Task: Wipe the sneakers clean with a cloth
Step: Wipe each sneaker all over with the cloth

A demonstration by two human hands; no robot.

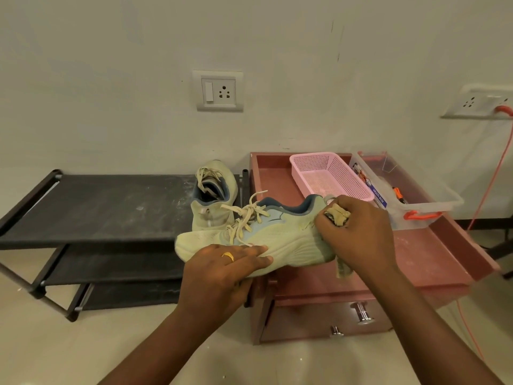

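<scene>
A pale green sneaker (280, 240) with cream laces and a blue collar is held in the air, toe pointing left. My left hand (222, 270), with a gold ring, grips its forefoot and sole from the near side. My right hand (358, 232) grips a small beige cloth (337, 215) bunched in its fingers and presses it against the heel. A tail of the cloth hangs below the heel. The second sneaker (213, 195) stands on the top shelf of the black shoe rack (105, 207), heel toward me.
A reddish-brown cabinet (433, 259) with a raised rim and chrome-knobbed drawers stands to the right of the rack. On it sit a pink mesh basket (330, 176) and a clear plastic box (416, 190) with orange latches. An orange cable (497, 173) hangs from a wall socket.
</scene>
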